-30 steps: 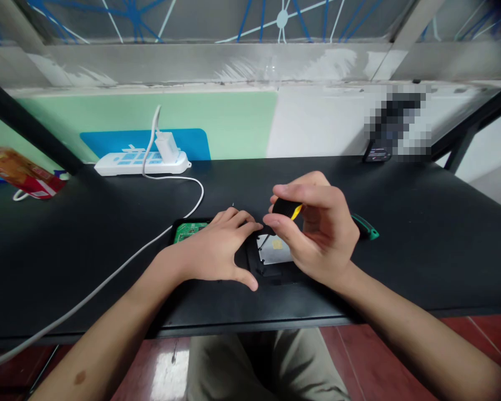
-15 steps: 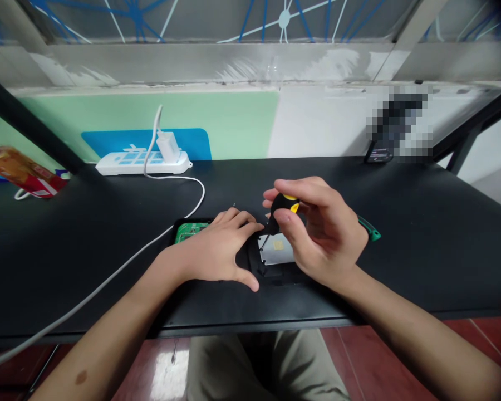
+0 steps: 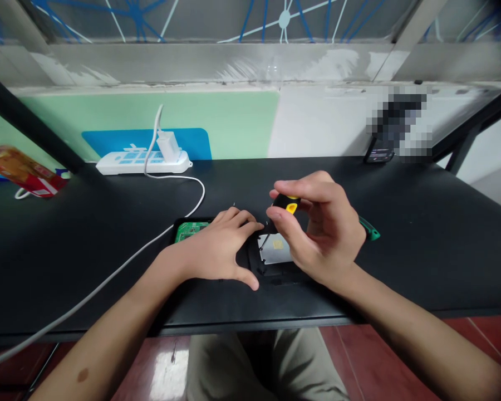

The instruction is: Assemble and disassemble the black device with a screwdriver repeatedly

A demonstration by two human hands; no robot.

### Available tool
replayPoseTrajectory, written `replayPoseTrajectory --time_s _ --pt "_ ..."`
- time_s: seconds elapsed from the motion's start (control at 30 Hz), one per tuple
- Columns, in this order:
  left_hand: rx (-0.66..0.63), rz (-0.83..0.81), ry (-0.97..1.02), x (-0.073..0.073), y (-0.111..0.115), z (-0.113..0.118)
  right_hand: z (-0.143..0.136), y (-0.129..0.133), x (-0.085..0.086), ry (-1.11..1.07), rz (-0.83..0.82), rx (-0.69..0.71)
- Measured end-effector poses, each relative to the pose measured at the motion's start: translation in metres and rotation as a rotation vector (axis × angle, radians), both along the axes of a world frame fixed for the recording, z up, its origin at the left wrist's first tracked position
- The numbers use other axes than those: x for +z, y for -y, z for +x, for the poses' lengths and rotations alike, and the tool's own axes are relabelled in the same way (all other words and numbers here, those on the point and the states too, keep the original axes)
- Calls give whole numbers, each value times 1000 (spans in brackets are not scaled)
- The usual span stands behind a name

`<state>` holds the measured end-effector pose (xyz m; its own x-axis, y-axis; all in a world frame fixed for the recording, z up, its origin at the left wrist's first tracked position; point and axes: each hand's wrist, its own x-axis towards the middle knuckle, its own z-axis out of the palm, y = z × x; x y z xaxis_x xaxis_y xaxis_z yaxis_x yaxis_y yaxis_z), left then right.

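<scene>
My right hand [image 3: 325, 228] pinches the black and yellow handle of a screwdriver [image 3: 291, 207] between thumb and fingers. Its thin shaft slants down to the left edge of a silver metal plate [image 3: 277, 250], which carries a small yellowish square mark. The plate sits in a black casing [image 3: 255, 253]. Lying flat with fingers apart, my left hand [image 3: 217, 248] presses on the casing beside the plate. A green circuit board [image 3: 190, 229] shows past its far side; the hand hides the rest. Part of a green-ended tool [image 3: 371, 229] sticks out from behind my right hand.
A white power strip [image 3: 144, 162] with a plugged-in charger [image 3: 168, 146] stands by the wall. Its white cable [image 3: 121, 273] crosses the black table [image 3: 434, 250] on the left. A phone [image 3: 379, 150] leans at the back right. A drink bottle [image 3: 25, 170] is at the far left.
My right hand has turned the screwdriver handle a little, and its thumb and fingers have shifted slightly left. My left hand stays in place.
</scene>
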<state>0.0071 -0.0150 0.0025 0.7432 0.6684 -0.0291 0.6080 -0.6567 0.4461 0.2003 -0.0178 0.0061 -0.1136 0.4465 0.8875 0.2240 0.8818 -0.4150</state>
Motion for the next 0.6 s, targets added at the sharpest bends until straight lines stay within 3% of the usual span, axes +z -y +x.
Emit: replayPoseTrajectory --time_s 0.33,0.6 --pt "-9 27 -11 -1 0 0 -2 -1 -1 -41 -53 -36" --pt "-27 29 7 -2 -1 -1 -5 1 -6 -10 88 -20"
